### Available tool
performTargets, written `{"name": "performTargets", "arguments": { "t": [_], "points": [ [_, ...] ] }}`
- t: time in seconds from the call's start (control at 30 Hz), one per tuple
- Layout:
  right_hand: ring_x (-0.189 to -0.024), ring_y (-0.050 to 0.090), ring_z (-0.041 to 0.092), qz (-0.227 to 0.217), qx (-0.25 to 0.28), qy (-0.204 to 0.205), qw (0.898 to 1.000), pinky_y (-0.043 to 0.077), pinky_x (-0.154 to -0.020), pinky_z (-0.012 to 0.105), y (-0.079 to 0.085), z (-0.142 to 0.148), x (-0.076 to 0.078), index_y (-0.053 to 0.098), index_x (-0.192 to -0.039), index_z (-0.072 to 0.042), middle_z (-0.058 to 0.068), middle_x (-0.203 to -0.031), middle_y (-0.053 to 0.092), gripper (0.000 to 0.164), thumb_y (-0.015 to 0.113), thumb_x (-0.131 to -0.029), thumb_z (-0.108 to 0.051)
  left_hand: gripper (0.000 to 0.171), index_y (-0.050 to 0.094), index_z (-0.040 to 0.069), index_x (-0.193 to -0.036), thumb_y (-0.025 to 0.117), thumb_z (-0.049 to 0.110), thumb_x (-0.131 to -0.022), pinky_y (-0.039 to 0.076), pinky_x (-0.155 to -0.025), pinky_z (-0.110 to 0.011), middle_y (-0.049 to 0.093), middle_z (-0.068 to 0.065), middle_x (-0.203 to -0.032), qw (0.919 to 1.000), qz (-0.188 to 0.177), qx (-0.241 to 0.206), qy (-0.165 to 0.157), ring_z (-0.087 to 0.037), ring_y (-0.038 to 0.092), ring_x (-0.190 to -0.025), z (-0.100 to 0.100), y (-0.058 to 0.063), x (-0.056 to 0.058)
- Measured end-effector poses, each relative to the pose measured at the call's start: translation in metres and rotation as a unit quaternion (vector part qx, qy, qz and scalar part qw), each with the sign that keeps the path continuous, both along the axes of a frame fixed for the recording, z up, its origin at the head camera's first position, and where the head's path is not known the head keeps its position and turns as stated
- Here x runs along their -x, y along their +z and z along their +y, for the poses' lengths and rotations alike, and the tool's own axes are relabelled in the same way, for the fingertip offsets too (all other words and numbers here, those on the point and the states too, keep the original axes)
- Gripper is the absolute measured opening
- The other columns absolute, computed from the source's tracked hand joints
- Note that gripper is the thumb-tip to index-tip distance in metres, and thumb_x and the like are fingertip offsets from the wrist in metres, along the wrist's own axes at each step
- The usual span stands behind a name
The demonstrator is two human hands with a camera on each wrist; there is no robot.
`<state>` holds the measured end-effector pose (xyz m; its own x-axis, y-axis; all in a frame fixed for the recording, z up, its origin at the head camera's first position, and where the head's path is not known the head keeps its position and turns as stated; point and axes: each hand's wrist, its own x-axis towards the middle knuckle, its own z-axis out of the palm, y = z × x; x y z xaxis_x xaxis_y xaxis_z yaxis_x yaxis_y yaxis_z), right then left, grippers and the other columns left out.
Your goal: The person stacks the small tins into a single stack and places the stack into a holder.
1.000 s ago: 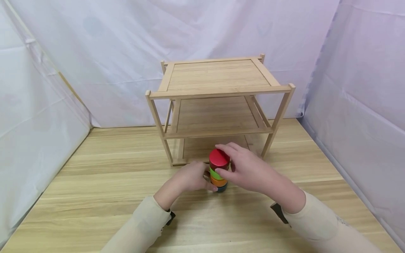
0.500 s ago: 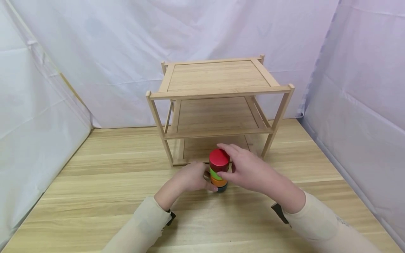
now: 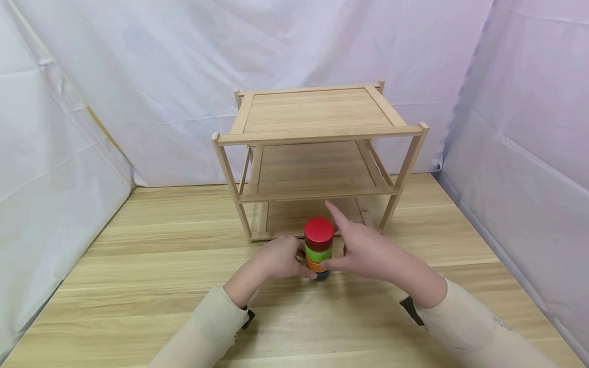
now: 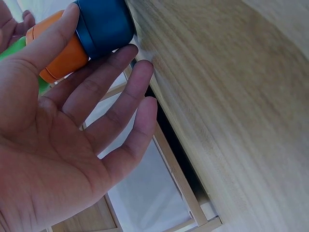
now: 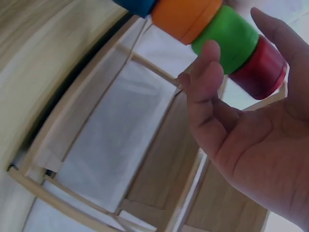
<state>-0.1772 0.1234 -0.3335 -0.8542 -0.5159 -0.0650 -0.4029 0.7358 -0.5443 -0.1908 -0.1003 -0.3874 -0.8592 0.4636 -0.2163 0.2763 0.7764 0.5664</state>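
Note:
Small round canisters stand in one upright column in front of the shelf: red (image 3: pixel 319 231) on top, then green (image 3: pixel 318 255), orange (image 4: pixel 67 60) and, at the bottom on the table, blue (image 4: pixel 107 26). My left hand (image 3: pixel 282 258) holds the lower part of the column, its thumb across the orange canister with the tip at the blue one's edge. The fingers lie on the far side, partly hidden in the head view. Around the right of the column my right hand (image 3: pixel 370 250) is spread, thumb near the orange canister, index finger pointing up away from the red one.
A three-tier wooden shelf (image 3: pixel 317 110) stands right behind the canisters, its front bottom rail close to them. Pale wood covers the table (image 3: pixel 152 276). White cloth (image 3: pixel 184 76) hangs at the back and both sides.
My right hand has loosened from the red and green canisters: the index finger has straightened upward and the thumb has moved down and right. The left hand and the column stay put.

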Motion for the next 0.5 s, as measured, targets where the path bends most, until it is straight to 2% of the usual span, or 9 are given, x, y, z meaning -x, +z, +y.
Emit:
{"name": "performTargets", "arguments": {
  "t": [0.13,0.2,0.27,0.37,0.5],
  "points": [
    [-0.060,0.061,0.012,-0.015,-0.010,0.004,1.000,0.053,-0.059,0.030,-0.007,0.005,0.006,0.000,-0.172,-0.012,0.001,-0.072,0.066,0.130,0.092,-0.083,-0.039,0.047,0.076,0.016,-0.122,0.093,0.037,-0.083,0.059,-0.100,-0.045,0.080,-0.002,-0.119,1.0000,0.002,0.003,0.001,-0.020,0.075,-0.109,0.000,0.000,0.000],
    [-0.069,0.068,0.014,-0.016,-0.011,0.008,1.000,0.057,-0.066,0.032,-0.012,0.007,0.008,0.002,-0.171,-0.010,0.003,-0.083,0.074,0.130,0.092,-0.083,-0.040,0.048,0.076,0.016,-0.123,0.093,0.037,-0.083,0.058,-0.101,-0.045,0.080,-0.002,-0.119,1.0000,0.002,0.003,0.001,-0.021,0.075,-0.109,0.000,0.000,-0.001],
    [-0.080,0.073,0.018,-0.025,-0.007,0.011,1.000,0.061,-0.074,0.036,-0.016,0.007,0.010,0.002,-0.171,-0.009,0.008,-0.102,0.079,0.130,0.092,-0.083,-0.040,0.048,0.076,0.017,-0.123,0.093,0.037,-0.083,0.058,-0.101,-0.046,0.080,-0.002,-0.119,1.0000,0.001,0.001,0.002,-0.021,0.075,-0.110,0.000,0.000,-0.001],
    [-0.105,0.076,0.025,-0.044,0.004,0.017,0.999,0.062,-0.093,0.045,-0.024,0.006,0.013,0.002,-0.171,-0.008,0.014,-0.130,0.075,0.129,0.092,-0.083,-0.037,0.049,0.075,0.017,-0.124,0.093,0.036,-0.083,0.058,-0.103,-0.046,0.080,-0.002,-0.120,1.0000,-0.003,-0.003,0.004,-0.021,0.075,-0.110,-0.001,-0.001,-0.002],
    [-0.113,0.072,0.027,-0.077,0.013,0.018,0.997,0.060,-0.098,0.049,-0.033,0.005,0.015,0.005,-0.172,-0.012,0.011,-0.128,0.073,0.127,0.093,-0.082,-0.034,0.050,0.075,0.016,-0.126,0.093,0.035,-0.083,0.058,-0.103,-0.047,0.080,-0.003,-0.121,0.9999,-0.008,-0.010,0.006,-0.021,0.075,-0.111,0.000,-0.001,-0.002]
  ]
}}
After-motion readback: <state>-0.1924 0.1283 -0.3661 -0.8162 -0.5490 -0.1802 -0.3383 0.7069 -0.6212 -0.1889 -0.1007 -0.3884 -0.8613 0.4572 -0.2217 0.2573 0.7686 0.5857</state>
